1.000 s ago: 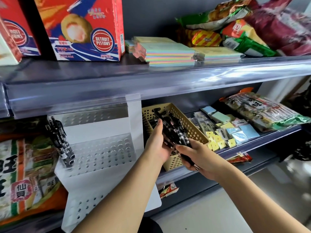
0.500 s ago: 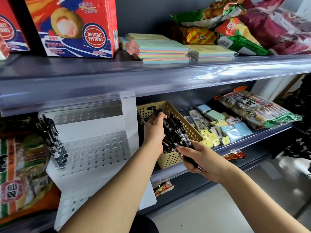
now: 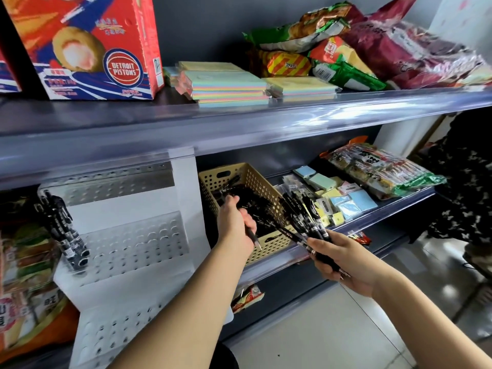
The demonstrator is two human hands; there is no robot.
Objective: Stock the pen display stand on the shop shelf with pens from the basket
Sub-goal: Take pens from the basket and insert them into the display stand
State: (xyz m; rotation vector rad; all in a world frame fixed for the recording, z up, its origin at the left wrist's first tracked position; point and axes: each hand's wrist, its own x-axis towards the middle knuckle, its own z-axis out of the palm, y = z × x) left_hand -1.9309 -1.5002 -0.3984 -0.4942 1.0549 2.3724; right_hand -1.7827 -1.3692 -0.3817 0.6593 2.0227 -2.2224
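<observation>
stand [image 3: 133, 243] sits at 9 o'clock, mostly bare, basket [image 3: 213, 182] at 12. my right grip [image 3: 346, 262] clutches a fanned pen bundle [image 3: 300, 219], left grip [image 3: 234, 225] pinches one pen [image 3: 253, 236] over the basket. bundle's loose, reckon a few could slide out.

2 forearms, both bare all the way to the lower edge of the view: left forearm [image 3: 183, 304] long and slim, right forearm [image 3: 431, 326] wider where closest to the camera. Left hand [image 3: 235, 226] and right hand [image 3: 346, 259] bare as well, both slender, nails too small to make out. Low between the arms, a small dark rounded patch [image 3: 223, 359], perhaps clothing; too little showing to tell.
</observation>
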